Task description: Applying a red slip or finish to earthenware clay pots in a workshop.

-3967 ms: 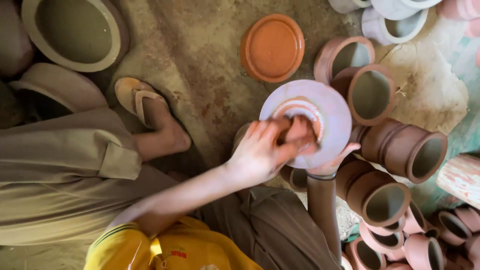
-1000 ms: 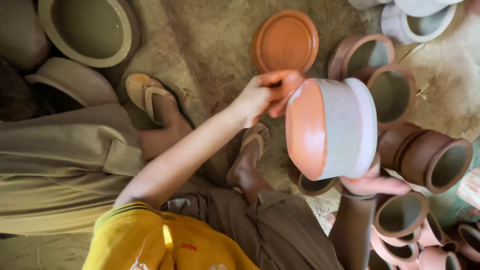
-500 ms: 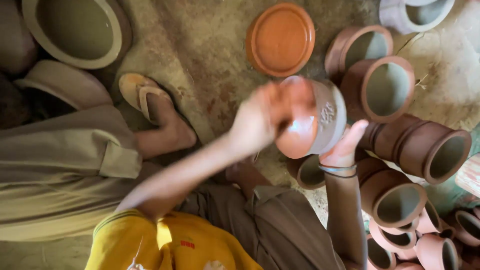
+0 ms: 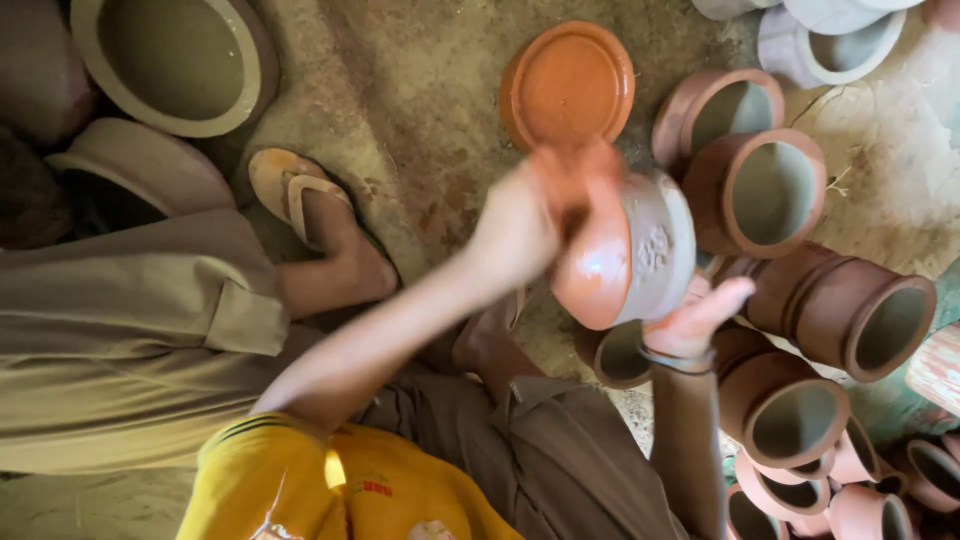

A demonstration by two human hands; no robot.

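A round clay pot (image 4: 640,250) is held on its side over my lap, pale grey on one half and wet orange on the other. My left hand (image 4: 535,215), blurred by motion and smeared orange, lies against the pot's orange half. Whether its fingers hold a rag I cannot tell. My right hand (image 4: 695,315), with a bangle at the wrist, grips the pot from below at its grey half. A shallow orange dish (image 4: 567,85) sits on the ground just beyond the pot.
Several brown clay pots (image 4: 770,190) lie and stand at the right, down to the lower right corner. Large pale basins (image 4: 175,60) sit at the upper left. Another person's khaki-clad leg (image 4: 130,330) and sandalled foot (image 4: 320,230) are at the left.
Four seconds ago the pot showed a round pale face to me. It now lies on its side, turned further since a second ago. My left hand has swept across the orange half.
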